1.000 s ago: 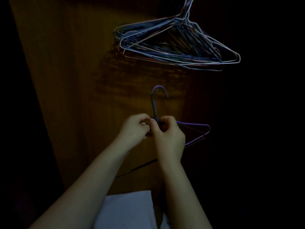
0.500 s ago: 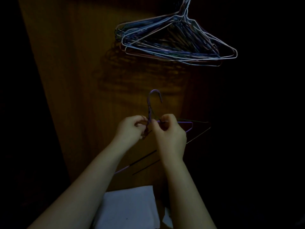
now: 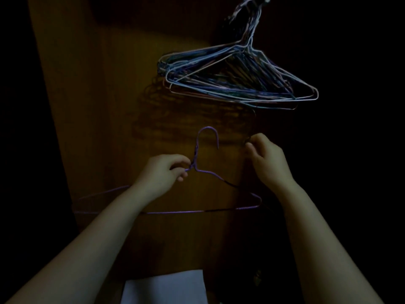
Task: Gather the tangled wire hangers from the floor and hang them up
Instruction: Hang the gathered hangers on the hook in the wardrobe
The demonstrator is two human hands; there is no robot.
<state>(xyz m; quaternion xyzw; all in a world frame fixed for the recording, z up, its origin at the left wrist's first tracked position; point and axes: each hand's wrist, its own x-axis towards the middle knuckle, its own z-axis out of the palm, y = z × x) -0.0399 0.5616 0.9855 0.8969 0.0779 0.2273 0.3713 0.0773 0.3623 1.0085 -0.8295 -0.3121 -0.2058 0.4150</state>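
My hands have parted. My left hand (image 3: pixel 163 172) pinches the purple wire hanger (image 3: pixel 175 212) by its neck, dead centre, and it seems untangled. My right hand (image 3: pixel 266 159) is curled at 3 o'clock; whether it holds anything I cannot tell. The hung hangers (image 3: pixel 230 84) wait at 1 o'clock.

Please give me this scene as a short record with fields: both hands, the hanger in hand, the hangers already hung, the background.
left hand: pinches the purple wire hanger at its twisted neck
right hand: apart, to the right, fingers curled; too dark to tell if it holds anything
hanger state: upright, hook on top, not yet hung
hung hangers: bunch of wire hangers, upper right
background: wooden panel
bottom edge: white sheet
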